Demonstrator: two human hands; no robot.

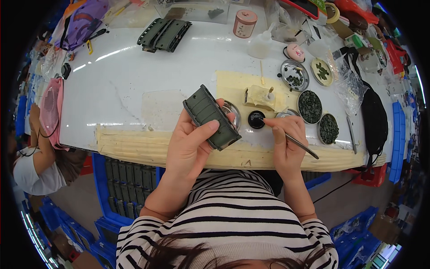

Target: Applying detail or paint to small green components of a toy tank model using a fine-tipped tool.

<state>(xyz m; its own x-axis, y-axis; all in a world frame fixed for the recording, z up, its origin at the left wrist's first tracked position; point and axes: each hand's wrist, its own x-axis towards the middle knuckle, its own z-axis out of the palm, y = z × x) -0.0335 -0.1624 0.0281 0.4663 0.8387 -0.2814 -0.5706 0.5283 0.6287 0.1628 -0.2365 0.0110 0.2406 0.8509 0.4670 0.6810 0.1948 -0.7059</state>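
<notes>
My left hand [190, 145] grips a dark green, ribbed, rectangular plastic part [208, 117], tilted above the table with the thumb across its face. A shiny round metal dish [232, 114] is partly hidden behind it. My right hand [289, 145] is closed round a slim, dark-handled tool [302, 146], held like a pen. Its tip reaches the small round black pot [256, 119]; whether it is a brush or tweezers I cannot make out. Just beyond the pot stands a block wrapped in cream tape [264, 97].
Round dishes of small dark green pieces [309, 106] [328, 128] stand to the right, near metal tweezers [352, 134]. More green parts [164, 35] lie at the far left. Cream padding [134, 141] covers the near edge. A blue crate [130, 184] of similar parts sits below.
</notes>
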